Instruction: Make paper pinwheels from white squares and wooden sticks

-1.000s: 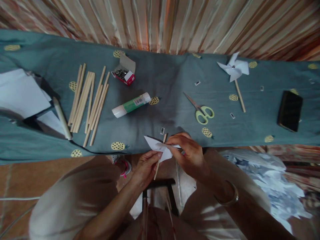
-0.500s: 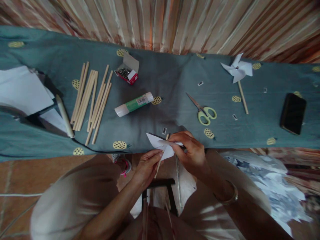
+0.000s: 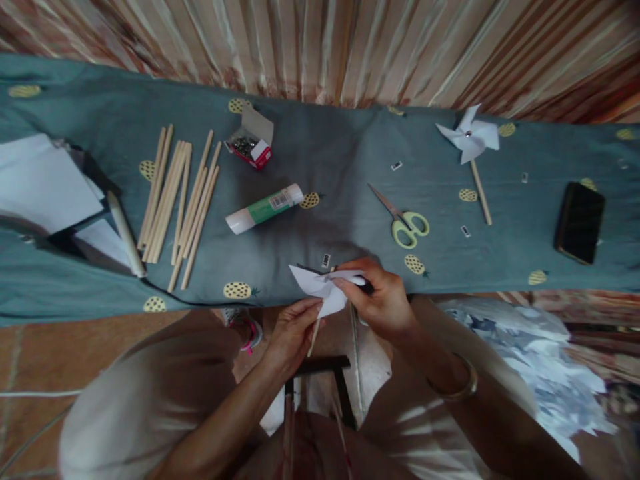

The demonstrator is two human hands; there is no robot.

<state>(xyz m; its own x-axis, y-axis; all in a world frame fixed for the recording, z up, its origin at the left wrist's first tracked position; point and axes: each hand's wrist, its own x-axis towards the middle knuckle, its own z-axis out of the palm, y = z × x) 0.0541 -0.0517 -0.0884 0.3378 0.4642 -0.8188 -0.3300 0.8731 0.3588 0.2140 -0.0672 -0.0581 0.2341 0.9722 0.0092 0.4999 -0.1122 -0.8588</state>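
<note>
A white paper pinwheel (image 3: 315, 283) on a thin wooden stick (image 3: 313, 339) is held between my hands at the table's front edge. My left hand (image 3: 296, 330) pinches the stick and the lower paper blade from the left. From the right, my right hand (image 3: 377, 297) grips the pinwheel, its thumb near the centre and its fingers behind the blades. The stick's top end just shows above the paper. Whether a pin sits at the centre is hidden by my thumb. Another pinwheel (image 3: 470, 135) with its stick lies at the back right.
On the green tablecloth (image 3: 340, 160) lie several wooden sticks (image 3: 167, 200), an open box of metal pins (image 3: 250, 143), a glue stick (image 3: 265, 208), scissors (image 3: 407, 223) and a phone (image 3: 580, 223). Papers (image 3: 45, 183) lie at left, a soldering-iron-like tool (image 3: 125, 233) beside them. Paper scraps (image 3: 545, 373) fill a bag below right.
My right thumb has moved over the pinwheel's centre, and the right-hand blade has tilted to show more of its face. My left hand stays nearly still. The view has shifted slightly.
</note>
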